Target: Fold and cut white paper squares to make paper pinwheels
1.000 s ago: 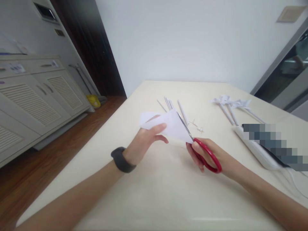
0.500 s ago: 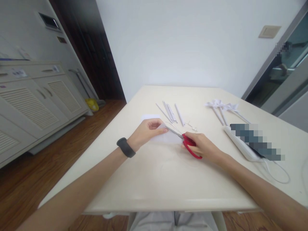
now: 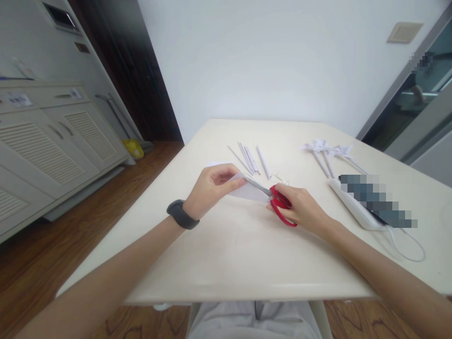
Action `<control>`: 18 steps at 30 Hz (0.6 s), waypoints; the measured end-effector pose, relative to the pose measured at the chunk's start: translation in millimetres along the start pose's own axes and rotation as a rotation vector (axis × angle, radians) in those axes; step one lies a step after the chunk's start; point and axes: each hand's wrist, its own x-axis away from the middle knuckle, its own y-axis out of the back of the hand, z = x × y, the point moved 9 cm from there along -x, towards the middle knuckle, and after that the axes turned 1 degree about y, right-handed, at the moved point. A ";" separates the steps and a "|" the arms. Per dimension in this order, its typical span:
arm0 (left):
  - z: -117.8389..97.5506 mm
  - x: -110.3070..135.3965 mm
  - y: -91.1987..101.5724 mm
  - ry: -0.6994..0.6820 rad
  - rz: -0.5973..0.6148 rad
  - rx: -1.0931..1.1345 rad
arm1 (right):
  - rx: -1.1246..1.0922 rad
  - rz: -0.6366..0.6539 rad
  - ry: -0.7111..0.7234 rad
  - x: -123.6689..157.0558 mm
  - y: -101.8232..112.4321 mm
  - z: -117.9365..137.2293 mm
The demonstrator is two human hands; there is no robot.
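Note:
My left hand [image 3: 217, 186] pinches a sheet of white paper [image 3: 249, 192] between thumb and fingers; a dark band circles that wrist. Red-handled scissors [image 3: 278, 202] are gripped in my right hand [image 3: 303, 207], fingers through the loops. Their blades point left along the paper's upper edge, reaching close to my left thumb. Just beyond the paper lie several thin rolled paper sticks [image 3: 249, 157], with a thicker white paper tube [image 3: 263, 162] to their right. Small white scraps [image 3: 284, 181] rest near the scissors.
White paper pinwheel-like shapes on sticks [image 3: 326, 149] lie at the back right of the cream table [image 3: 219, 263]. Nearer me is a white device with a cord [image 3: 356, 207], its top blurred out. A wall stands behind the table; a louvred cabinet [image 3: 31, 150] is at the left.
The view has tilted slightly, so the scene sits a little higher. My right hand's scissors remain at the paper's edge, and the paper in my left hand is slightly more raised.

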 end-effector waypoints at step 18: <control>-9.8 5.3 1.9 -0.119 -0.057 0.066 | 0.119 -0.097 0.070 7.6 25.1 17.2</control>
